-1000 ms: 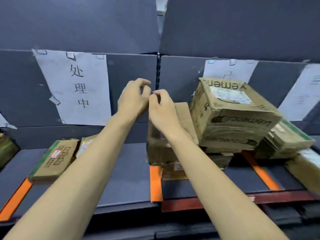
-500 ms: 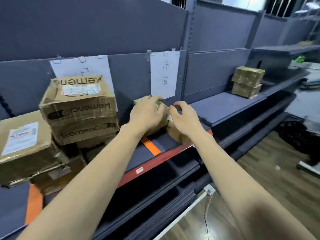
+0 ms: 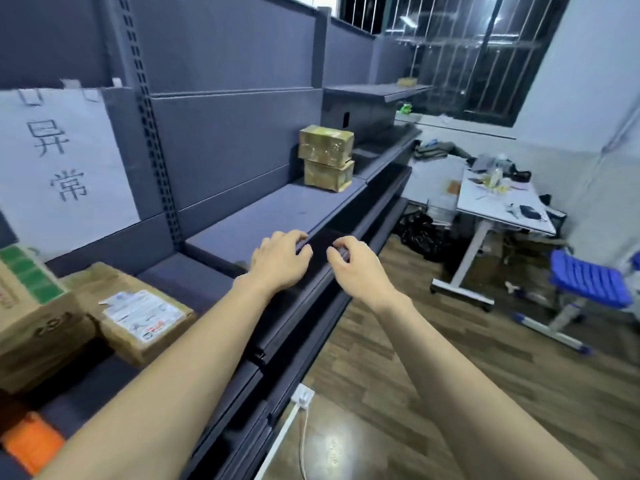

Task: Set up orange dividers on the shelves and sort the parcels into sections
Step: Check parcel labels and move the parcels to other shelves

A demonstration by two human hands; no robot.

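Reaching out over the shelf (image 3: pixel 263 216) edge, your left hand (image 3: pixel 280 261) and right hand (image 3: pixel 356 263) hang side by side, fingers loosely curled, holding nothing. Parcels (image 3: pixel 138 313) sit by your left forearm, an orange divider (image 3: pixel 31 445) lies at bottom left, and two stacked boxes (image 3: pixel 327 157) wait farther along.

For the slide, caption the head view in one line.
Both empty hands, left hand and right hand, hover over the dark shelf edge, two stacked parcels beyond.
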